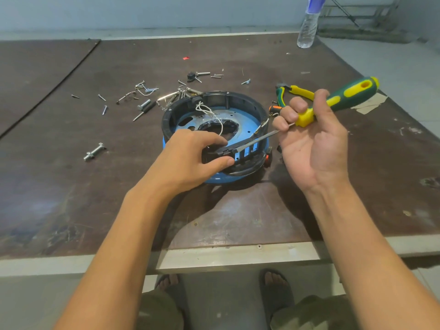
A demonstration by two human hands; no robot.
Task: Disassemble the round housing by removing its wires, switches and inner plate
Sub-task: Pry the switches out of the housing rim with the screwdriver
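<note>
Black plastic forms the wall of the round housing (239, 100), which sits on a blue base near the middle of the brown table (71, 186), straight ahead of the person. Inside lies the inner plate (246, 116), bluish metal with holes punched through it, and a loop of white wires (209, 113) rises from its eleven o'clock side.

The left hand (190, 160) reaches in from seven o'clock and pinches a black block on the near rim between thumb and forefinger. The right hand (309, 139), at three o'clock of the housing, has its fingers curled round the yellow collar of a screwdriver (345, 96) with a green and yellow handle. The shaft slants down toward eight o'clock and ends at the near rim, close to the left fingertips; I cannot tell whether the tip touches anything. A red switch (267, 158) shows on the outer wall at five o'clock.

Beyond the right hand, at two o'clock, lie pliers (292, 91) with yellow and green grips. Loose screws (142, 96) are scattered from ten to twelve o'clock, and a single bolt (94, 152) lies well apart at nine o'clock. A clear water bottle (308, 22) stands at the table's far edge, toward one o'clock.
</note>
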